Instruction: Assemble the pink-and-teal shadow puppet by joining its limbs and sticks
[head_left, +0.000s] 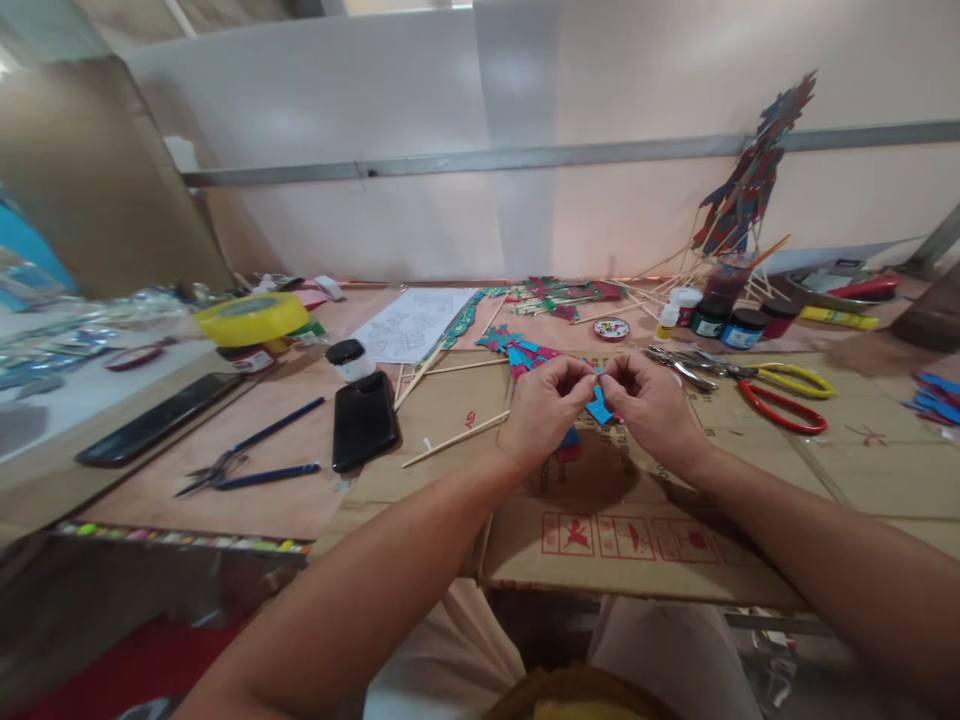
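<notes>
My left hand (544, 405) and my right hand (651, 402) meet over the middle of the cardboard sheet (660, 530), fingers pinched together on a small blue painted cut-out piece (599, 405). More blue and red cut-out parts (525, 352) lie just beyond my hands. A thin bamboo stick (454, 439) rests on the cardboard to the left of my left hand.
A black phone (363, 420), a white jar with a black lid (349, 360), blue-handled scissors (251, 457) and a yellow tape roll (251, 317) lie left. Red and yellow-handled pliers (780, 392), paint jars (724, 320) and a finished stick puppet (746, 185) stand right. A line drawing on paper (412, 325) lies behind.
</notes>
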